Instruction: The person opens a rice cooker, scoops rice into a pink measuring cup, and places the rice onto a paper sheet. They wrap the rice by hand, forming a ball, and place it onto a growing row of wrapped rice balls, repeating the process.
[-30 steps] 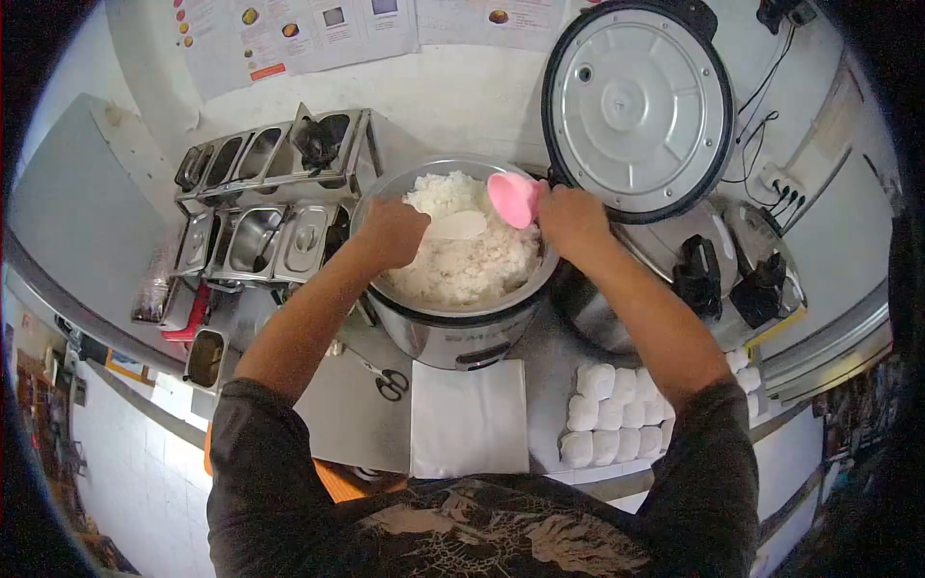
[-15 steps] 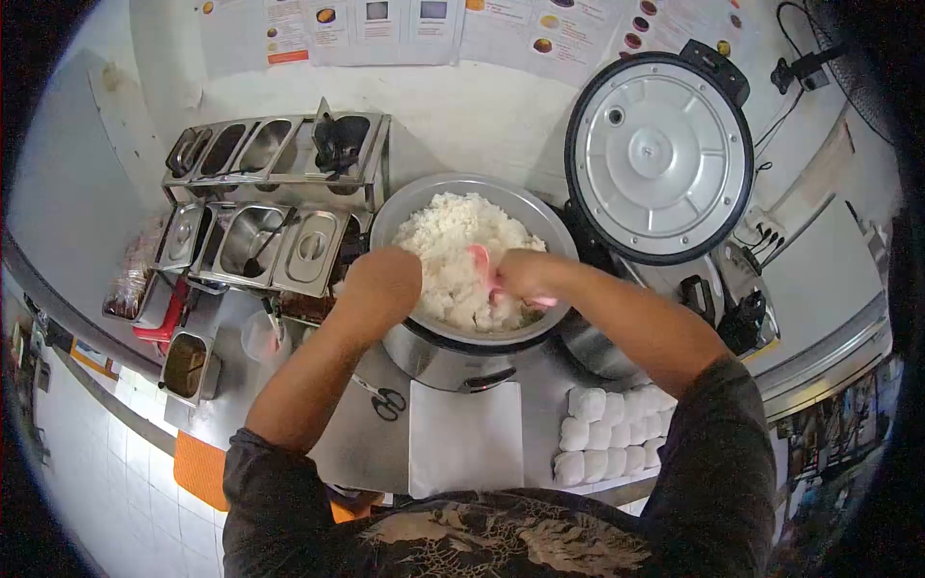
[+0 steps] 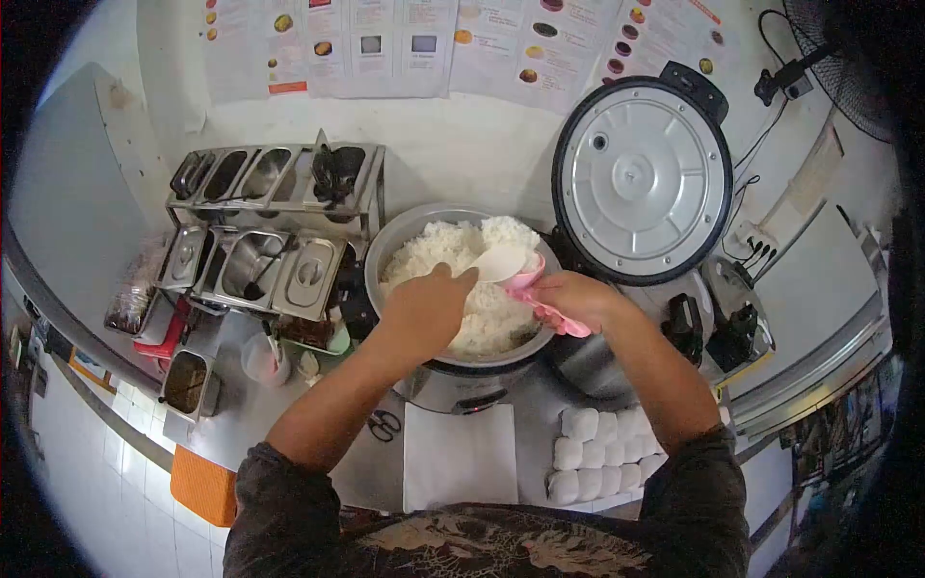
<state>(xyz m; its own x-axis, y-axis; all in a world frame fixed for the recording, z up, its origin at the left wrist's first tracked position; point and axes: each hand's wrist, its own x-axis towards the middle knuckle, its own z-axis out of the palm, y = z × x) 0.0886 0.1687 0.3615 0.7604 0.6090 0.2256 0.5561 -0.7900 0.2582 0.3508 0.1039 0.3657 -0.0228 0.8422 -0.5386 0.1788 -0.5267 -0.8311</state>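
Note:
A large round pot of cooked white rice (image 3: 438,252) stands open in front of me, its grey metal rim (image 3: 383,252) showing around the rice. My left hand (image 3: 424,310) is closed over the left part of the pot, on a white rice paddle (image 3: 498,262). The handle is mostly hidden by the fingers. My right hand (image 3: 583,297) grips a pink scoop (image 3: 554,313) with a wavy-edged handle, above the right side of the rice. The paddle's blade meets the scoop's cup, and a mound of rice (image 3: 509,232) shows just behind them.
The pot's round lid (image 3: 644,178) stands raised at back right. Metal food pans (image 3: 308,275) fill the left side. White wrapped bundles (image 3: 597,453) sit front right, beside white paper (image 3: 460,458). Scissors (image 3: 384,425) lie left of the paper. A fan (image 3: 848,82) is at upper right.
The pink scoop has come up out of the rice, and the white paddle now shows against it. My left hand has moved right, closer to the scoop. The camera view has tilted up slightly.

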